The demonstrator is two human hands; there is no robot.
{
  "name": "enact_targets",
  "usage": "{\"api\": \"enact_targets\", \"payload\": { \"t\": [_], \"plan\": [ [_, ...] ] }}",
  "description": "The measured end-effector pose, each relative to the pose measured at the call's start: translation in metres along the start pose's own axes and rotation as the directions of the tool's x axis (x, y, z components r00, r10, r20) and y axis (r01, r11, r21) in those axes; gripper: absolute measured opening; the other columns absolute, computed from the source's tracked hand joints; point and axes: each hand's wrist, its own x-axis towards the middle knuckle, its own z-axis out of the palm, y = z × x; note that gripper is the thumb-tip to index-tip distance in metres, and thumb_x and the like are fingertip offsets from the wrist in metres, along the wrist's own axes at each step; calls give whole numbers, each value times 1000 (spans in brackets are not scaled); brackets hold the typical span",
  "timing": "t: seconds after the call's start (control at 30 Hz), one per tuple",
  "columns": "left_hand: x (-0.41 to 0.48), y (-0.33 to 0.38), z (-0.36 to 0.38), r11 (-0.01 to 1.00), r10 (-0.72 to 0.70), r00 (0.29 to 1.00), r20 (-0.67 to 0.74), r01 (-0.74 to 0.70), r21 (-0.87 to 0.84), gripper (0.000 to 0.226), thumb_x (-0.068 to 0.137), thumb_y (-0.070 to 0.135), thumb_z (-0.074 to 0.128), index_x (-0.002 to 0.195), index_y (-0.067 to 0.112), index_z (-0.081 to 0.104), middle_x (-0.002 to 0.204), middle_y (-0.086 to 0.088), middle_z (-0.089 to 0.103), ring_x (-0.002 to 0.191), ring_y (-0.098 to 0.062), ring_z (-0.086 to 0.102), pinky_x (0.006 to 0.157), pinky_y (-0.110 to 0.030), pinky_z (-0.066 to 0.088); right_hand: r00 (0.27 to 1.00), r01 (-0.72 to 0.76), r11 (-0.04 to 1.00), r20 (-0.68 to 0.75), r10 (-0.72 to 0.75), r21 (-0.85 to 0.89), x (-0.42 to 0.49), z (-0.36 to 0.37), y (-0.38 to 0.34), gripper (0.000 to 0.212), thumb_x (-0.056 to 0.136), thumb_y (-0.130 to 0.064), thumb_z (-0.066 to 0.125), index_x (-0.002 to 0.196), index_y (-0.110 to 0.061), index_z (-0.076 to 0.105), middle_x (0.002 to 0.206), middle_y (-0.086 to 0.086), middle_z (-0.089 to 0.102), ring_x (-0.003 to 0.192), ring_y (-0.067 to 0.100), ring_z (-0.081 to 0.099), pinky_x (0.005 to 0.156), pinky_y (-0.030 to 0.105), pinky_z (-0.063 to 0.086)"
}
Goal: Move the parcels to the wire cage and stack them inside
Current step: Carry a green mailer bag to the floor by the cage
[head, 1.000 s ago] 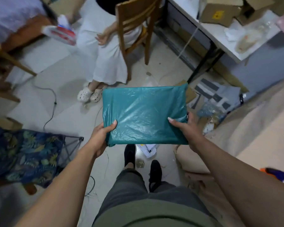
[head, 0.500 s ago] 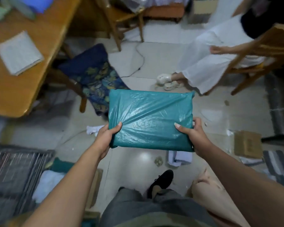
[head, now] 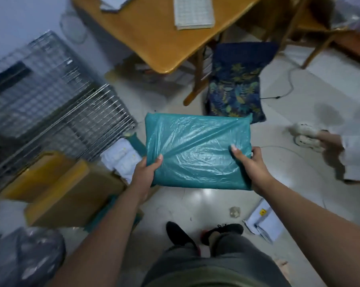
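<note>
Since the earlier frame the wire cage [head: 50, 104] comes into my view at left, while left hand [head: 145, 172] and right hand [head: 252, 169] grip the teal parcel [head: 197, 150].

shirt [head: 206, 279]: olive green | trousers [head: 233, 255]: grey | shoes [head: 179, 235]: black, low-cut

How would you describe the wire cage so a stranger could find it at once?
Start at the wooden table. Left of it, by the wall, stands the wire cage. Unlike the cardboard boxes before it, it is silver mesh.
</note>
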Motion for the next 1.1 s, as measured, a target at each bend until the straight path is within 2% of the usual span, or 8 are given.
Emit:
{"api": "enact_targets", "payload": {
  "t": [0.23, 0.4, 0.53, 0.63, 0.77, 0.83, 0.93, 1.1],
  "plan": [
    [13, -30, -94, 997, -21, 984, -178, 8, -76, 45, 81, 28, 90, 122, 25, 73, 116, 3, 79, 108, -17, 75, 92, -37, 60, 984, 39, 973, 180, 2, -228, 42, 121, 0, 86, 53, -75, 92, 112, -32, 45, 117, -1, 69, 86, 7, 78, 63, 24, 62],
    [37, -63, -123, 984, -101, 942, -320, 47, -172, 51, 83, 18, 88, 130, 15, 69, 124, -11, 75, 114, -42, 70, 97, -58, 57, 959, 46, 935, 278, 58, -352, 95, 188, 12, 87, 55, -66, 96, 115, -28, 46, 118, -2, 70, 87, 7, 78, 64, 24, 62],
    [70, -95, -141, 959, -212, 892, -400, 110, -261, 49, 83, 23, 88, 128, 23, 70, 119, 6, 78, 110, -16, 74, 101, -43, 58, 928, 71, 887, 357, 109, -456, 147, 234, 35, 86, 58, -61, 97, 122, -30, 49, 121, -5, 71, 99, 13, 77, 83, 37, 63],
    [98, -129, -149, 932, -308, 839, -448, 170, -321, 42, 81, 24, 90, 119, 28, 71, 112, 10, 78, 105, -14, 74, 95, -35, 59, 903, 50, 830, 380, 200, -555, 184, 258, 61, 92, 62, -55, 97, 131, -19, 49, 126, 1, 70, 109, 21, 73, 93, 45, 62],
    [134, -179, -162, 874, -431, 766, -478, 222, -432, 62, 83, 17, 88, 139, 14, 62, 130, -1, 69, 115, -26, 68, 100, -42, 56, 905, 29, 787, 351, 242, -616, 217, 284, 110, 84, 66, -49, 96, 126, -17, 47, 120, -2, 66, 104, 12, 69, 66, 22, 61],
    [152, -206, -171, 856, -452, 756, -473, 218, -469, 54, 84, 15, 87, 133, 18, 65, 127, 1, 71, 112, -22, 70, 96, -39, 58, 904, 39, 761, 348, 250, -648, 232, 298, 136, 82, 67, -50, 95, 124, -19, 45, 119, -4, 64, 104, 9, 66, 67, 20, 57],
    [179, -249, -189, 843, -474, 751, -459, 236, -484, 40, 84, 14, 87, 118, 26, 69, 120, 6, 74, 109, -19, 72, 92, -35, 59, 900, 41, 727, 341, 272, -686, 255, 318, 176, 85, 66, -52, 94, 125, -18, 44, 120, -4, 62, 106, 12, 66, 75, 28, 59],
    [232, -323, -216, 847, -499, 761, -414, 327, -420, 57, 84, 21, 88, 135, 19, 63, 125, 3, 71, 109, -17, 70, 99, -37, 57, 902, 32, 665, 309, 303, -746, 306, 350, 247, 87, 69, -51, 94, 127, -13, 42, 123, 4, 62, 111, 24, 67, 93, 49, 61]
  ]
}}
